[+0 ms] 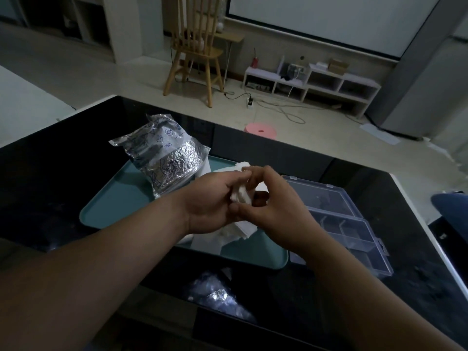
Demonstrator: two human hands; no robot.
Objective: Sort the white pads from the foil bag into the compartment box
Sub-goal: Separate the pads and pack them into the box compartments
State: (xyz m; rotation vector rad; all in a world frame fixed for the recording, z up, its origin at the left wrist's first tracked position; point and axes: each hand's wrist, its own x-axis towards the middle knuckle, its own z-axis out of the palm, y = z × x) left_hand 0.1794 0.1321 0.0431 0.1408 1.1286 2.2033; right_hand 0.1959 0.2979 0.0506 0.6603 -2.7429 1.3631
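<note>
Both hands meet in the middle here, right above a teal plastic tray (114, 206) that sits on the glossy black table (50, 173). The left hand (210, 198) and right hand (273, 206) have a small crumpled white pad (241, 195) between them. The left grip is curled round it from its side, and the right grip pinches it from the other side with the fingertips bent in. So both grips are narrow and on that same pad.

Under the hands, on the tray, there's a loose pile of more white pads (243, 230), partly hidden by the wrists. The crinkly silver foil bag (167, 158) with blue print sits on the far left part of the tray, just beside the pile.

The clear plastic compartment box (354, 236) lies on the table at the tray's right edge. Can't tell if it's touching. Its lid is flipped open away from the person.

Near the table's front edge there's some crumpled clear plastic wrap (217, 292). On the floor past the table are a wooden chair (195, 46) and a round pink stool (260, 129).
</note>
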